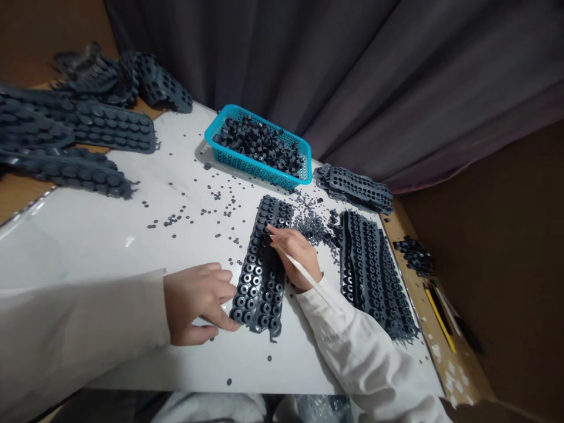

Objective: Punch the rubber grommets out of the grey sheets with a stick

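Observation:
A dark rubber sheet (252,281) with rows of round, ring-topped bumps lies on the white board. My left hand (201,302) rests at its lower left edge, fingers apart, with the index fingertip touching the corner. My right hand (296,258) is over the sheet's upper middle, its fingers pinched round a thin white stick (299,268). The stick's tip end is near the bumps, partly hidden by the fingers. Tiny dark discs (312,228) are heaped just right of the sheet, and others lie scattered to its left.
A blue basket (259,168) of small dark parts stands behind the sheet. More bumpy sheets (372,273) lie at the right, a perforated stack (356,188) behind them. Other sheets (114,126) are piled at the far left. A yellow tool (439,317) lies beyond the right edge.

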A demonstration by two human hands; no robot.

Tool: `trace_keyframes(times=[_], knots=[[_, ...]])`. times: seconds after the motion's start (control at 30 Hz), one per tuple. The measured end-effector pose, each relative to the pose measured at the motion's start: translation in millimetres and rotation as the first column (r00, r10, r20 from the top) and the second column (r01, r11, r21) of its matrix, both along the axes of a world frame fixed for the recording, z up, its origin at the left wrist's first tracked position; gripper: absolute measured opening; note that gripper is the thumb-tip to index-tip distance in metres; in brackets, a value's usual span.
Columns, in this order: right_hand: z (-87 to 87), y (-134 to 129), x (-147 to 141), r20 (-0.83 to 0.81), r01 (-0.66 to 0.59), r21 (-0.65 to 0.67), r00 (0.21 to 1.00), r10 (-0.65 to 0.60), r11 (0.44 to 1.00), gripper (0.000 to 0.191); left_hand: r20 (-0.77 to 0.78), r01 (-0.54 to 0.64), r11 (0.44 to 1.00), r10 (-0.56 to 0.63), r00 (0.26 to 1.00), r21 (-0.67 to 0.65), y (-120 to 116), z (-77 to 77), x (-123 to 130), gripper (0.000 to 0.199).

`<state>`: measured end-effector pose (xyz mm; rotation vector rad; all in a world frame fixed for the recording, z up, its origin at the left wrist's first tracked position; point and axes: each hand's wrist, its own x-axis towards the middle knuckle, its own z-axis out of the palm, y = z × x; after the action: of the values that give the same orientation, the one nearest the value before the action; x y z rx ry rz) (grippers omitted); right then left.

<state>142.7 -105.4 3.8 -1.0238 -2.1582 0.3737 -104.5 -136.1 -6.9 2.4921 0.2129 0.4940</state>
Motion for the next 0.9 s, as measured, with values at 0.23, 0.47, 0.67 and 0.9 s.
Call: trace_keyframes(times=[0.23, 0.47, 0.67, 0.9], knots=[[14.4, -1, -15, -0.179, -0.068, -0.186, 0.983, 0.034, 0.98, 0.008, -0.001, 0.014, 1.0, -0.014, 1.0, -0.006, 1, -1.3, 0, 0.038], [5.4, 2, -10, -0.194, 0.007, -0.298, 0.979, -0.068, 0.954, 0.007, -0.011, 0.018, 1.0, -0.018, 1.0, -0.006, 1, -3.7, 0, 0.037], [6.5, 2, -6, -0.119, -0.089, -0.243, 0.991, 0.062, 0.966, 0.004, 0.002, 0.017, 1.0, -0.017, 1.0, -0.018, 1, -3.5, -1, 0.036], [2.6, 0, -5, -0.008, -0.1, -0.141, 0.995, 0.1, 0.985, 0.004, -0.017, 0.001, 1.0, -0.002, 1.0, -0.019, 0, -3.7, -1, 0.036]])
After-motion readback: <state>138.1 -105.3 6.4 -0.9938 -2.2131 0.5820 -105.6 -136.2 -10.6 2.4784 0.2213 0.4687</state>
